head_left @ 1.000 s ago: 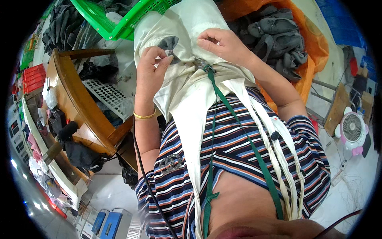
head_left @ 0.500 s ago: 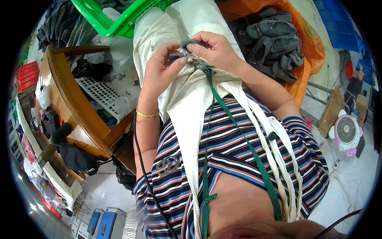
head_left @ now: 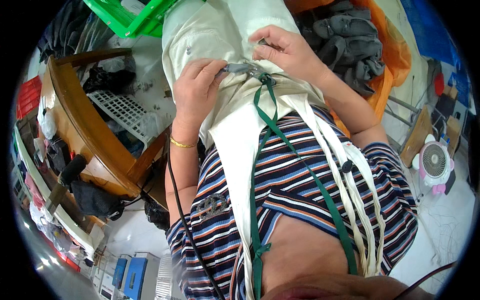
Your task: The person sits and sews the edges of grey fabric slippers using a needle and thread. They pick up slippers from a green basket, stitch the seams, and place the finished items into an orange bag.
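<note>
My left hand (head_left: 194,89) rests on a cream cloth (head_left: 220,35) spread over my lap and grips a small grey metal tool (head_left: 239,67) by its end. My right hand (head_left: 287,50) pinches the other end of that tool from the right, fingers closed near a green cord (head_left: 265,140) that runs down my striped shirt. A gold bangle (head_left: 181,144) sits on my left wrist. What the tool's tip touches is hidden under my fingers.
A green plastic crate (head_left: 131,16) lies beyond the cloth. An orange bag (head_left: 395,55) with several grey fabric pieces (head_left: 350,40) sits at the right. A wooden chair (head_left: 90,135) and white plastic rack (head_left: 120,107) stand at the left. A small pink fan (head_left: 434,162) is far right.
A grey fabric piece held a second ago is out of my hands. Both hands came together at the lap and now hold the small metal tool.
</note>
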`<control>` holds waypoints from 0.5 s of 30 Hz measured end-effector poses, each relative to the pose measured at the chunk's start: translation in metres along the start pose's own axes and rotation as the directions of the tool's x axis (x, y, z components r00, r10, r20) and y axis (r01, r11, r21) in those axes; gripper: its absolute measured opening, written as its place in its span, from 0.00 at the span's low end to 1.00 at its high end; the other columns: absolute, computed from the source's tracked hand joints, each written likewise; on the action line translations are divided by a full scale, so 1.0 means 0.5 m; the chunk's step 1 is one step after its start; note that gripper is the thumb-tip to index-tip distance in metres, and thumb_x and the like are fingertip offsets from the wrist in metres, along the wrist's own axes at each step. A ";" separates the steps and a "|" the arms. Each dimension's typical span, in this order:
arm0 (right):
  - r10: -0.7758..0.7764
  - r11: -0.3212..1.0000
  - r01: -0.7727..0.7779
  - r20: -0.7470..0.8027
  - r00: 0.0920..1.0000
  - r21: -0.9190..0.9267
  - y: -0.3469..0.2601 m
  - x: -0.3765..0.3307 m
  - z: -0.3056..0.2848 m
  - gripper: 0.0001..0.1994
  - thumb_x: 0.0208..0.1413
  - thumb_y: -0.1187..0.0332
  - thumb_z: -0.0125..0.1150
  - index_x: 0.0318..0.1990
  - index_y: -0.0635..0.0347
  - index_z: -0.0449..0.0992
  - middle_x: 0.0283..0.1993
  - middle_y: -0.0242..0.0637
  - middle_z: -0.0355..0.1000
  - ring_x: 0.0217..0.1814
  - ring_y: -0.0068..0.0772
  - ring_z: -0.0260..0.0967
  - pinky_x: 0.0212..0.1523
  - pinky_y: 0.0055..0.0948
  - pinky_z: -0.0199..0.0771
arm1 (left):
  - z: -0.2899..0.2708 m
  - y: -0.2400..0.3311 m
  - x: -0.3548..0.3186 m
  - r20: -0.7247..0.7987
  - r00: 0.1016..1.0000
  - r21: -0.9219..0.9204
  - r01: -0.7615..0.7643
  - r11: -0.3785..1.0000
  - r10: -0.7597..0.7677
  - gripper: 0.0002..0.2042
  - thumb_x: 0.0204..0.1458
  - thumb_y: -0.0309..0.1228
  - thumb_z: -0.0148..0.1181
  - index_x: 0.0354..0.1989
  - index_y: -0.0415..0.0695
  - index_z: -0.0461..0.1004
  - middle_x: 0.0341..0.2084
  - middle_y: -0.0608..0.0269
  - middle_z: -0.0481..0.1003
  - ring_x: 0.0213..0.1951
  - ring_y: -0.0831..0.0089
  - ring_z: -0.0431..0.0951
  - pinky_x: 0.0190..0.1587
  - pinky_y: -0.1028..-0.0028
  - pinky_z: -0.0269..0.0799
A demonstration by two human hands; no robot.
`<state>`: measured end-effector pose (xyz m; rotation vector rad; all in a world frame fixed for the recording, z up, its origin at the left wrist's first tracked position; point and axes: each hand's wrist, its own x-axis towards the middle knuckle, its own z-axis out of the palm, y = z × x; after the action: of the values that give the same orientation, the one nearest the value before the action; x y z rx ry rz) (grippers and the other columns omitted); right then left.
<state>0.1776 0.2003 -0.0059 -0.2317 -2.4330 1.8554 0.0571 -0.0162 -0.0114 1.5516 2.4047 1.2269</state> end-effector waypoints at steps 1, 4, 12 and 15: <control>-0.018 0.999 0.015 0.055 0.998 0.045 0.005 0.004 -0.001 0.09 0.64 0.67 0.57 0.45 0.63 0.77 0.33 0.32 0.76 0.36 0.18 0.72 0.39 0.18 0.72 | -0.005 -0.004 0.004 0.000 0.998 0.030 -0.066 0.997 0.066 0.12 0.44 0.23 0.68 0.39 0.44 0.79 0.35 0.60 0.79 0.39 0.60 0.80 0.42 0.69 0.75; 0.003 0.999 -0.012 0.232 0.973 0.039 -0.020 0.010 -0.006 0.07 0.63 0.69 0.57 0.44 0.60 0.77 0.32 0.33 0.76 0.33 0.18 0.71 0.35 0.19 0.71 | -0.013 0.000 0.007 0.002 0.989 0.063 -0.145 0.987 0.145 0.12 0.43 0.22 0.68 0.39 0.44 0.79 0.37 0.61 0.80 0.44 0.60 0.80 0.46 0.67 0.75; -0.092 0.984 0.129 0.267 0.959 -0.123 -0.021 0.012 0.013 0.09 0.58 0.71 0.57 0.44 0.60 0.78 0.32 0.38 0.77 0.30 0.28 0.74 0.35 0.24 0.73 | -0.014 -0.008 -0.006 -0.042 0.979 0.077 -0.196 0.977 0.200 0.14 0.38 0.22 0.69 0.37 0.46 0.79 0.37 0.65 0.80 0.44 0.62 0.79 0.44 0.69 0.76; -0.090 0.986 0.123 0.265 0.960 -0.114 -0.025 0.012 0.015 0.09 0.57 0.72 0.57 0.44 0.61 0.78 0.33 0.39 0.78 0.32 0.29 0.75 0.37 0.24 0.74 | -0.015 -0.009 -0.005 -0.051 0.975 0.083 -0.213 0.973 0.218 0.15 0.38 0.22 0.69 0.37 0.46 0.79 0.37 0.65 0.80 0.43 0.63 0.79 0.43 0.69 0.76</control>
<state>0.1699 0.1911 0.0039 0.1447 -2.6778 1.7847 0.0520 -0.0236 -0.0100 1.8678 2.3980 1.2445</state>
